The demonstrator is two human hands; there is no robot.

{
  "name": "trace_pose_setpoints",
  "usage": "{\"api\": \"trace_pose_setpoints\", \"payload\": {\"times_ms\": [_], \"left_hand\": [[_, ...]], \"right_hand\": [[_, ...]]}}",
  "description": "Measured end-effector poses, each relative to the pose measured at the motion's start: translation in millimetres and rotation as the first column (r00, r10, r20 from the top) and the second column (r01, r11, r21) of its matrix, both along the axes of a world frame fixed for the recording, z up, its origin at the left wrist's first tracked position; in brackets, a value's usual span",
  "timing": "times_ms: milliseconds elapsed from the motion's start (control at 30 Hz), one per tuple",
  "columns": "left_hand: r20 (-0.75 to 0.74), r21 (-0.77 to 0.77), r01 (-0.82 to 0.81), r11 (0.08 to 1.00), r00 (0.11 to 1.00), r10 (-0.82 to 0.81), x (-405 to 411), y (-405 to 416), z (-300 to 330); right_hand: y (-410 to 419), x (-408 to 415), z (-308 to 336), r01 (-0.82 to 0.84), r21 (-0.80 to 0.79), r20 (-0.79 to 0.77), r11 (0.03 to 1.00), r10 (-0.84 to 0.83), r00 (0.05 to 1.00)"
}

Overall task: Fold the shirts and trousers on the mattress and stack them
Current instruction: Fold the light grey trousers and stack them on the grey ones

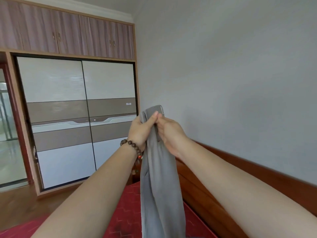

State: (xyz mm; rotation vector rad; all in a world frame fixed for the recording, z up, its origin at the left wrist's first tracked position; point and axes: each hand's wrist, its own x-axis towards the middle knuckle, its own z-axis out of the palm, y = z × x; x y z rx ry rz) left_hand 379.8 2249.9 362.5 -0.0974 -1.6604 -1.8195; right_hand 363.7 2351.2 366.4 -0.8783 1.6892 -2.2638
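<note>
A grey garment (pixel 159 186) hangs straight down in front of me, long and narrow, its lower end cut off by the bottom of the view. My left hand (pixel 140 129), with a bead bracelet on its wrist, grips its top edge. My right hand (pixel 169 133) pinches the same top edge right beside it, thumbs nearly touching. Both hands are raised at arm's length above the red mattress (pixel 127 212). I cannot tell whether the garment is a shirt or trousers.
A wooden bed frame (pixel 223 177) runs along the grey wall on the right. A wardrobe with sliding doors (pixel 82 117) stands ahead on the left, with wooden floor (pixel 25 200) before it. A doorway (pixel 6 117) opens at the far left.
</note>
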Motion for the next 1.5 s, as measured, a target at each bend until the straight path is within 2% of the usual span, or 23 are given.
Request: {"api": "trace_pose_setpoints", "payload": {"times_ms": [33, 100, 167, 200, 233, 300, 367, 400, 533, 667, 800, 933, 1067, 1233, 1367, 1500], "left_hand": [[-0.010, 0.011, 0.011, 1.000, 1.000, -0.010, 3.3, -5.9, -0.1], [-0.013, 0.031, 0.015, 0.999, 1.000, -0.015, 10.9, -19.1, 1.9], [-0.021, 0.046, 0.072, 0.996, 0.997, -0.072, 19.8, -29.9, 5.1], [-0.031, 0.032, 0.117, 0.993, 0.993, -0.116, 24.5, -34.8, 7.4], [-0.041, 0.009, 0.156, 0.988, 0.987, -0.156, 29.5, -39.2, 10.0], [-0.047, -0.032, 0.208, 0.978, 0.977, -0.209, 39.9, -47.1, 14.3], [-0.031, -0.059, 0.226, 0.972, 0.973, -0.228, 48.5, -53.2, 17.2], [-0.021, -0.065, 0.217, 0.974, 0.976, -0.218, 52.6, -56.6, 19.3], [0.025, -0.045, 0.117, 0.992, 0.993, -0.116, 74.7, -85.2, 21.7], [0.256, -0.082, 0.117, 0.990, 0.962, -0.093, 104.8, -116.4, -9.8], [0.162, -0.004, 0.060, 0.998, 0.985, -0.059, 117.7, -123.6, -24.1], [0.084, 0.046, 0.005, 0.999, 0.996, -0.009, 129.4, -135.7, -21.0], [0.083, 0.065, -0.056, 0.996, 0.995, 0.051, 140.4, -157.3, -37.7], [0.230, 0.161, 0.030, 0.987, 0.971, -0.067, 141.8, -177.9, -108.9], [0.224, 0.182, -0.003, 0.983, 0.974, -0.038, 118.6, -189.7, -111.2], [0.312, 0.158, -0.079, 0.984, 0.950, 0.026, 86.2, -217.3, -96.2]], "right_hand": [[4.9, -2.0, 1.2, 0.023, 0.057, -0.079, 0.998, -0.018, 0.997], [17.3, -10.9, 6.3, 0.196, 0.090, -0.246, 0.977, -0.169, 0.955], [35.3, -27.2, 10.5, 0.366, 0.036, -0.311, 0.930, -0.338, 0.888], [44.9, -34.0, 12.8, 0.391, 0.068, -0.294, 0.918, -0.356, 0.887], [53.5, -39.5, 13.9, 0.329, 0.130, -0.224, 0.935, -0.296, 0.929], [64.8, -50.4, 12.8, 0.046, 0.191, -0.015, 0.981, -0.044, 0.999], [66.6, -50.5, 10.7, -0.196, 0.160, 0.075, 0.967, 0.187, 0.980], [63.0, -47.9, 10.4, -0.257, 0.137, 0.078, 0.957, 0.248, 0.966], [36.9, -39.3, 8.3, -0.236, 0.038, -0.016, 0.971, 0.237, 0.971], [9.7, -31.6, 6.1, -0.218, -0.020, -0.036, 0.976, 0.217, 0.976], [-6.2, -34.2, -1.5, -0.241, 0.011, -0.034, 0.971, 0.241, 0.970], [-9.5, -41.7, -32.6, -0.455, 0.300, 0.073, 0.838, 0.456, 0.887], [-24.3, -38.3, -46.6, -0.416, 0.188, 0.060, 0.890, 0.413, 0.909], [-44.7, -43.9, -65.3, -0.399, 0.053, 0.150, 0.915, 0.388, 0.910], [-62.9, -66.6, -72.4, -0.383, 0.056, 0.176, 0.922, 0.369, 0.913], [-90.1, -103.8, -67.9, -0.381, 0.111, 0.180, 0.918, 0.358, 0.916]]}}
